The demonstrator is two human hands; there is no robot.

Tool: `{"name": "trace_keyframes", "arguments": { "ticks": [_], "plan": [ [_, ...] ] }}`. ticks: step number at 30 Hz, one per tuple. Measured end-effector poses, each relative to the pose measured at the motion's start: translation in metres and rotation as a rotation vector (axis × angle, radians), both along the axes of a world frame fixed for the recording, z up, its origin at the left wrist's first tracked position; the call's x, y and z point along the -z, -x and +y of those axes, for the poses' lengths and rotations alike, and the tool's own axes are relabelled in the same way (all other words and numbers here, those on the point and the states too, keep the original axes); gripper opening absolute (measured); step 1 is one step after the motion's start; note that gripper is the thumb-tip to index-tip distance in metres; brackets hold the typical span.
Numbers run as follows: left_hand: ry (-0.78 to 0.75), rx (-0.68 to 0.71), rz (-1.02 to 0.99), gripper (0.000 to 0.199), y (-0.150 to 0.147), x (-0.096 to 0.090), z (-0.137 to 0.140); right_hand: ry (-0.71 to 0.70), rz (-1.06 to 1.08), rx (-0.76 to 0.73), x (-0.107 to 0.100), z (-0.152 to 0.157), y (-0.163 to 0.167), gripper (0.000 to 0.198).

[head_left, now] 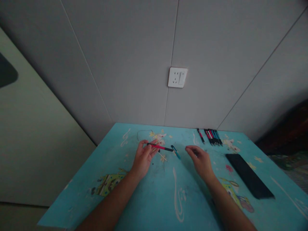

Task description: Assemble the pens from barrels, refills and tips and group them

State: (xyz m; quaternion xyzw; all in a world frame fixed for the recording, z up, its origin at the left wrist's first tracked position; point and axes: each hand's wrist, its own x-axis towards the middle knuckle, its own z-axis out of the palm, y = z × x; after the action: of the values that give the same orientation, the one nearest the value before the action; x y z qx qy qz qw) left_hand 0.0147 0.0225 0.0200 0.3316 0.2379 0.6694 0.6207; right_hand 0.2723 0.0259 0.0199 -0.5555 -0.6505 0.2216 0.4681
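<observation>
My left hand (142, 158) grips a red pen (161, 147) with black ends, its barrel pointing right across the fingers. Below and beyond its right end lies a teal pen piece (177, 154) with a dark end, flat on the table. A thin pale stick (161, 155) and small dark bits rest under the left hand. To the right, my right hand (198, 158) hovers with thumb and fingertips pinched together. What those fingertips hold, if anything, is too small to tell.
Several red, dark and teal pens (213, 137) lie in a row near the wall, with a red pen (200, 136) apart on their left. A flat black case (250, 176) sits at the right. A socket plate (177, 77) is on the wall behind the blue patterned table (149, 205).
</observation>
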Motion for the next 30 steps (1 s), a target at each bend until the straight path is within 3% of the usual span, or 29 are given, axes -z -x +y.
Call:
{"name": "trace_keyframes", "arguments": {
  "ticks": [6,30],
  "plan": [
    [0.009,0.010,0.010,0.027,-0.002,-0.003,-0.003,0.081,0.176,-0.109,-0.004,-0.016,0.031,0.027],
    [-0.006,0.038,0.033,0.023,-0.004,-0.003,-0.004,0.144,0.257,-0.135,-0.001,-0.017,0.035,0.026]
  ]
}}
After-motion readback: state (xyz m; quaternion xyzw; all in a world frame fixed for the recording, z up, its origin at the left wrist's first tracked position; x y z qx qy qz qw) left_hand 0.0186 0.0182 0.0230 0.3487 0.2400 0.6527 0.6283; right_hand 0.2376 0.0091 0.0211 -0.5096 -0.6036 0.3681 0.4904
